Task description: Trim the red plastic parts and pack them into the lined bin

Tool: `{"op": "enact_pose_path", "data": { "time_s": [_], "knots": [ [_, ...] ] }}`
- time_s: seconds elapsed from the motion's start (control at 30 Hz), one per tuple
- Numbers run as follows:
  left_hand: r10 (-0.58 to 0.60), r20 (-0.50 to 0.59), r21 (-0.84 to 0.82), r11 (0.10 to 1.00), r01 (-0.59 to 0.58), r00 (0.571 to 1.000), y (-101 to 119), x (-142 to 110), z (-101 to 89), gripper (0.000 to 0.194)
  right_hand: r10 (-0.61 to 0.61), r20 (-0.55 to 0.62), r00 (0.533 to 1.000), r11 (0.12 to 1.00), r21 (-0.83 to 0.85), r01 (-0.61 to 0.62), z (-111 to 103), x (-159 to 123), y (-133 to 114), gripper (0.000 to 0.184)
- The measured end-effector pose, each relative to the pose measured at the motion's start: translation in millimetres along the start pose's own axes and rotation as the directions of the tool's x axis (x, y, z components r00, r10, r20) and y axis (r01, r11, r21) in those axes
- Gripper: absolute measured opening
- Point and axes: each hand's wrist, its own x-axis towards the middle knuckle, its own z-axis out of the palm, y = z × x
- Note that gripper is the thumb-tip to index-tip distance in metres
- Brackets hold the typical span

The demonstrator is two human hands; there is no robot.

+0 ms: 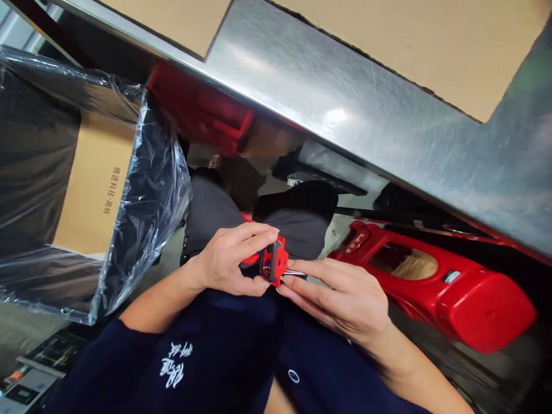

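Over my lap, my left hand (235, 259) pinches a small red and black plastic part (279, 260) between thumb and fingers. A dark opening with small metal bits shows on its side. From the right, my right hand (345, 293) is closed on a slim shiny metal piece (295, 273), whose tip meets the part's lower right edge. Fingers cover much of this piece, so its kind cannot be made out. More red shows behind my left fingers; whether it belongs to the same part is unclear.
A metal table (276, 75) with cardboard sheets (431, 46) spans the top. To the left stands a bin lined with clear plastic (159, 190), cardboard (95, 184) inside. A red plastic stool (483, 310) lies at right. A red crate (207, 109) is under the table.
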Motion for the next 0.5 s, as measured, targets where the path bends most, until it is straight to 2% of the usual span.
{"op": "enact_pose_path", "data": {
  "time_s": [0.3,0.5],
  "knots": [
    [-0.020,0.022,0.046,0.999,0.019,1.000,0.7,-0.6,-2.4,0.075,-0.014,0.018,1.000,1.000,-0.004,0.015,0.5,5.2,-0.5,0.011],
    [-0.018,0.049,0.104,0.994,0.013,0.999,-1.0,1.1,-3.9,0.069,-0.018,0.046,0.999,1.000,-0.010,0.019,-0.9,6.9,-0.8,0.011]
  ]
}}
